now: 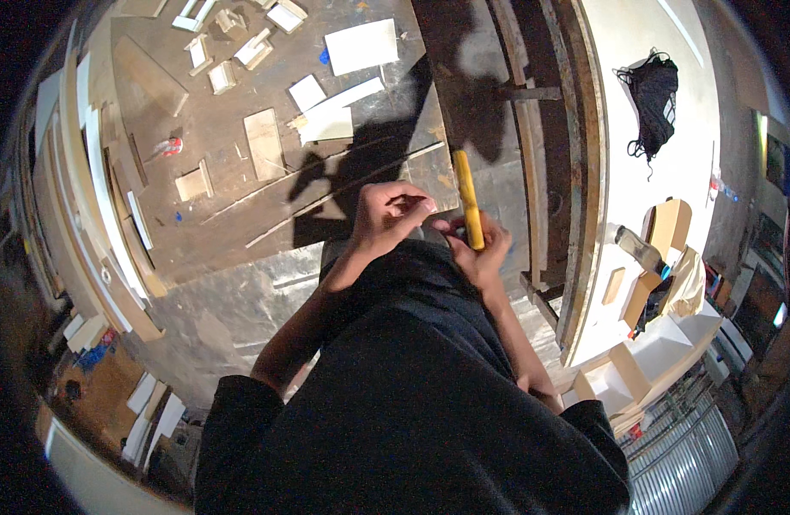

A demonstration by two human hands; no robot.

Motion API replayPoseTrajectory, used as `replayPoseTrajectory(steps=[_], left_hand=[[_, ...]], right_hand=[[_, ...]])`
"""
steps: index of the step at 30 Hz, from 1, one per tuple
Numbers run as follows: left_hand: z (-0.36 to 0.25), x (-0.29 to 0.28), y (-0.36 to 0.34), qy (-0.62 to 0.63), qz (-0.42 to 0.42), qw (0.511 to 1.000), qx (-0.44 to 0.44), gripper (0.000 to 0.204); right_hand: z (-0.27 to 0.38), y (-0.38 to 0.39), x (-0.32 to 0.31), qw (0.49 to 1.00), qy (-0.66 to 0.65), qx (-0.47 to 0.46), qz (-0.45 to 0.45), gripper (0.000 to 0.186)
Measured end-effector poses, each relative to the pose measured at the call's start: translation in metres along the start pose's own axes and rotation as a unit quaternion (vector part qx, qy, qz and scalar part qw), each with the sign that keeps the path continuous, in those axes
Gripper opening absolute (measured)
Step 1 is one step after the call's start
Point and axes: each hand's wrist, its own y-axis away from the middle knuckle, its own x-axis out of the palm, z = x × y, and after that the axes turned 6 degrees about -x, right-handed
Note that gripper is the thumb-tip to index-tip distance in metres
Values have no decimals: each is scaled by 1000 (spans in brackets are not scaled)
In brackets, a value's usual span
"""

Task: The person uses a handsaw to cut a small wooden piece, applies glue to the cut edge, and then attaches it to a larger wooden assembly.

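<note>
My right hand (483, 251) is closed round a yellow stick-like tool (468, 193), which points up and away from me. What kind of tool it is does not show, since its lower end is hidden by the hand. Just left of it, my left hand (388, 215) is held in front of my body, thumb and fingers brought together in a pinch. Anything between those fingertips is too small to make out. Both hands are close together, above the near edge of the brown work table (240, 232).
White panels (361, 47), a wooden board (264, 144) and several small wooden pieces lie on the table. Long strips (94, 172) line the left side. On the white bench (614, 283) at right are a black cloth bag (653, 103) and a brush-like tool (642, 249). Wooden rails (584, 172) edge it.
</note>
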Motion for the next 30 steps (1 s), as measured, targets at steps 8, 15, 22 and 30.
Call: replayPoseTrajectory(steps=[8,15,22,30], left_hand=[[-44,-84,69,267,25,963,15,10],[-62,-152,125,315,16,949,14,16],[-84,-187,180,256,17,965,59,19],[-93,-165,208,292,24,946,139,12]], right_hand=[[-19,105,17,978,-88,54,-182,33],[-41,132,52,877,-460,70,-120,35],[-124,105,59,894,-441,72,-32,37],[-175,69,51,898,-418,103,-88,32]])
